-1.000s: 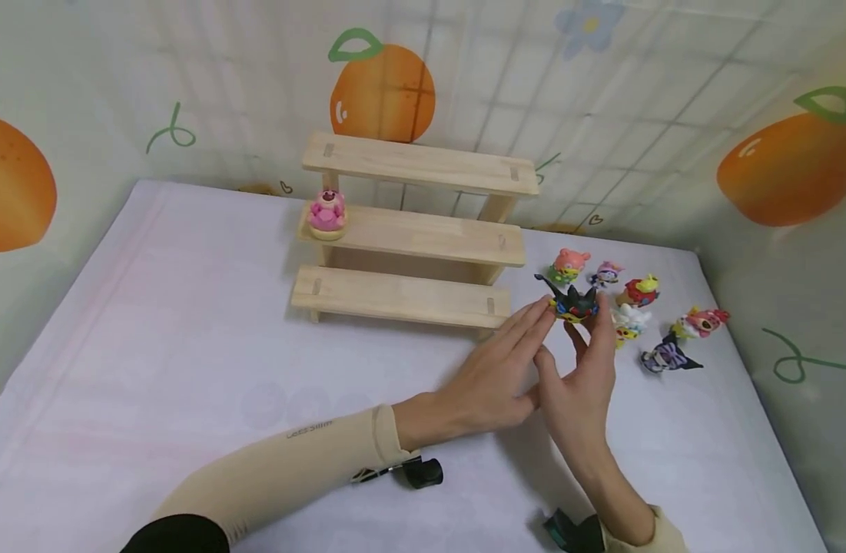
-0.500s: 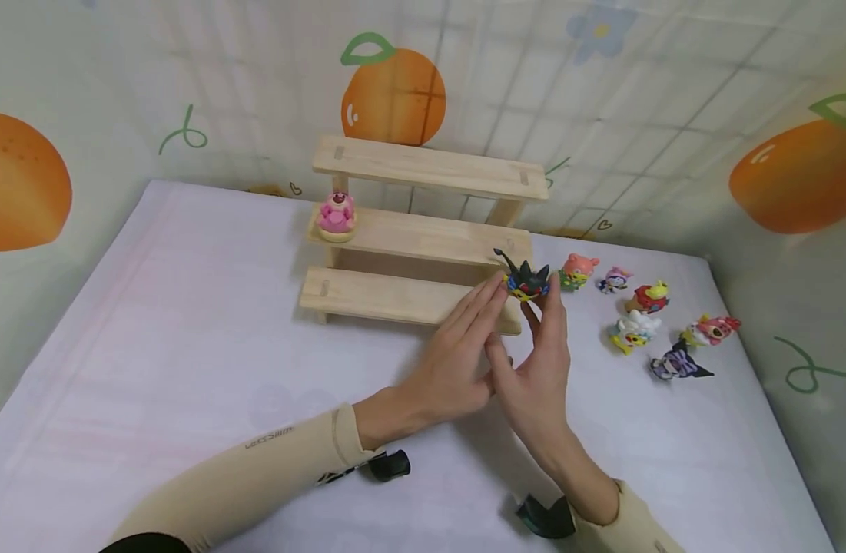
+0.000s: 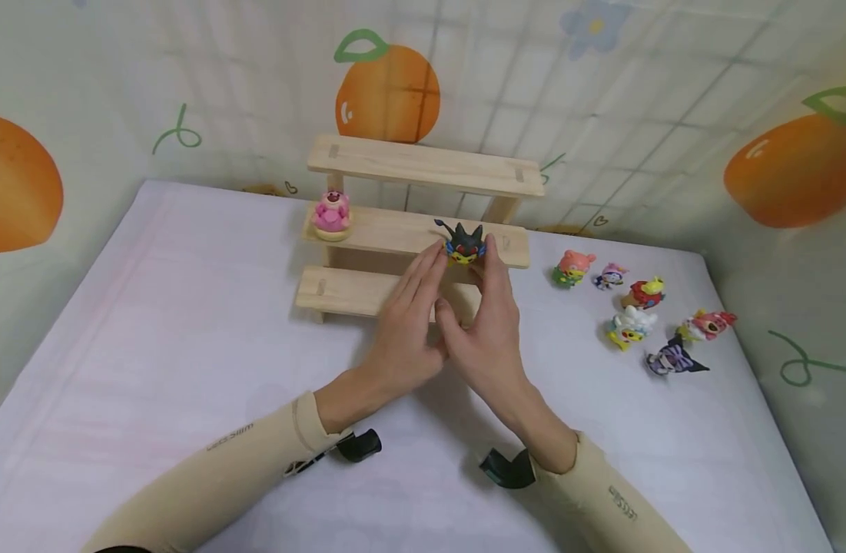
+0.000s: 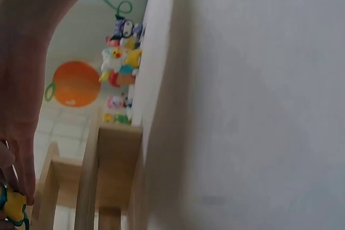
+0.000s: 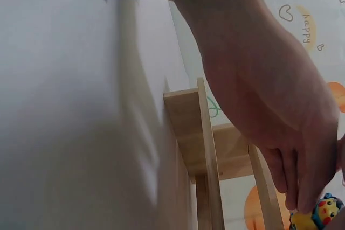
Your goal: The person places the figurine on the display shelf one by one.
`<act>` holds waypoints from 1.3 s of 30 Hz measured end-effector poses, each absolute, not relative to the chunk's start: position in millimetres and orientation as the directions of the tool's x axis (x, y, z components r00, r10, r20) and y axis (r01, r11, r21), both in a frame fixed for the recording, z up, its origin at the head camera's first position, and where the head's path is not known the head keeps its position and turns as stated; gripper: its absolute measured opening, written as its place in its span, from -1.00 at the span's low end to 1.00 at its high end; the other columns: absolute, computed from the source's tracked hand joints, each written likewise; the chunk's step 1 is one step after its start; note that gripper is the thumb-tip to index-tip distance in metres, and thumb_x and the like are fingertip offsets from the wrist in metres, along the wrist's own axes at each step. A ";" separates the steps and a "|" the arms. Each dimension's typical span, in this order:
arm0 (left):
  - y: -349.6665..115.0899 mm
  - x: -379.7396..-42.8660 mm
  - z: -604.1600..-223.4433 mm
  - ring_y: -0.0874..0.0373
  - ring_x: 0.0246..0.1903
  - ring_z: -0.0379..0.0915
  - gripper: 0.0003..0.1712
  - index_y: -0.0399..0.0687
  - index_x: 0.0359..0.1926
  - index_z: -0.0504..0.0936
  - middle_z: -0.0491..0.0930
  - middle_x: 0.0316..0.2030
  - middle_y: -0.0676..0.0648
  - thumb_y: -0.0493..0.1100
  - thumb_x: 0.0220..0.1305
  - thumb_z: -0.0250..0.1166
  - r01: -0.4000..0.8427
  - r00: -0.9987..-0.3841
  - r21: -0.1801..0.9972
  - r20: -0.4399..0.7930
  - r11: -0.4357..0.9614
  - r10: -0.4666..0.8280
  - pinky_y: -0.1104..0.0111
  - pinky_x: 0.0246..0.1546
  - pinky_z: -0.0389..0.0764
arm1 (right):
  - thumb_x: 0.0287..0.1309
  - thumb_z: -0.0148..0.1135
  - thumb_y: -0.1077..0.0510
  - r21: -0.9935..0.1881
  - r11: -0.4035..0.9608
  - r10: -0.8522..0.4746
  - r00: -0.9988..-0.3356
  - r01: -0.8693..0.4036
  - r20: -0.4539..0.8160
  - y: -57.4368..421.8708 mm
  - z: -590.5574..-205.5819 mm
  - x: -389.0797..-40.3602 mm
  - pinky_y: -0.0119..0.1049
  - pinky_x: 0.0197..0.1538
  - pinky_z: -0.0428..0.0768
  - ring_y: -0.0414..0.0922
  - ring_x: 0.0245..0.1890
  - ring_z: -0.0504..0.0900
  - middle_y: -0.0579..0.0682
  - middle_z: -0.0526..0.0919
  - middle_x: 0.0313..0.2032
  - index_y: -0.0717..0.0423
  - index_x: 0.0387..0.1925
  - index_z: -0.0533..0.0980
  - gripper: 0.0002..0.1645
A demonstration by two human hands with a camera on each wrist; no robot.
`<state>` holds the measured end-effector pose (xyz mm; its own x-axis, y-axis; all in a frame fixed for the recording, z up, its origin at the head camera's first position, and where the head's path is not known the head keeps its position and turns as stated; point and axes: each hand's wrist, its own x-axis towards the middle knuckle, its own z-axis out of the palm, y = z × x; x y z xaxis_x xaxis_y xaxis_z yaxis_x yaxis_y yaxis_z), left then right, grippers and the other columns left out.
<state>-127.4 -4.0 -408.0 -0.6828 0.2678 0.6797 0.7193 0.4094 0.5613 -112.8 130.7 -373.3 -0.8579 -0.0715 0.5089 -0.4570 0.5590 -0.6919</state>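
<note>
A small yellow toy figure (image 3: 464,246) with a black spiky hood is held up between the fingertips of both hands. My left hand (image 3: 405,338) presses its straight fingers against the figure's left side. From the right, my right hand (image 3: 488,330) touches it with an extended index finger, while the two thumbs meet lower down. In the right wrist view the figure's yellow face (image 5: 327,208) shows by the right fingertips. Behind and under the hands stands a three-tier wooden shelf (image 3: 423,165); the figure overlaps its middle tier in the head view. A pink bear figure (image 3: 332,215) sits at that tier's left end.
Several more toy figures are grouped on the right of the white table (image 3: 187,322), among them a pink-hooded one (image 3: 572,268), a white-and-yellow one (image 3: 632,328) and a purple-black one (image 3: 674,358). A patterned curtain (image 3: 243,84) hangs behind the shelf.
Both hands have carried the black-hooded toy figure leftward, from beside the other figures to the front of the shelf's middle tier. The pink bear figure stays in its place.
</note>
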 end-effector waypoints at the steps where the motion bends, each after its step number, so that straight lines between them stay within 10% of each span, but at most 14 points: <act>1: -6.6 -128.5 -407.5 -0.12 0.59 0.14 -0.07 -0.45 0.52 0.28 0.25 0.56 -0.33 -0.44 0.06 0.32 0.714 -0.687 0.565 0.680 0.413 0.257 0.16 0.60 0.20 | 0.19 0.26 0.37 -0.696 0.554 -0.077 -0.861 -0.457 0.503 127.5 -372.7 -114.3 0.03 0.47 0.45 0.12 0.42 0.46 0.23 0.32 0.50 0.34 0.65 -0.08 0.11; 15: -27.4 -137.4 -409.0 -0.14 0.59 0.12 -0.19 -0.45 0.53 0.23 0.24 0.56 -0.33 -0.42 0.23 0.17 0.619 -0.743 0.603 0.657 0.504 0.127 0.13 0.62 0.15 | 0.24 0.28 0.25 -0.679 0.607 -0.127 -0.895 -0.412 0.428 94.3 -369.8 -133.2 -0.02 0.59 0.28 0.01 0.60 0.23 0.24 0.14 0.62 0.36 0.65 -0.11 0.12; 39: -36.8 -145.3 -414.6 -0.23 0.61 0.04 -0.32 -0.55 0.53 0.18 0.23 0.54 -0.43 -0.29 0.50 0.00 0.515 -0.770 0.525 0.631 0.678 0.096 0.07 0.68 -0.10 | 0.36 0.18 0.28 -0.548 0.695 -0.243 -0.869 -0.466 0.431 77.6 -369.9 -151.4 0.03 0.52 0.36 0.18 0.44 0.35 0.31 0.39 0.48 0.45 0.61 -0.04 -0.04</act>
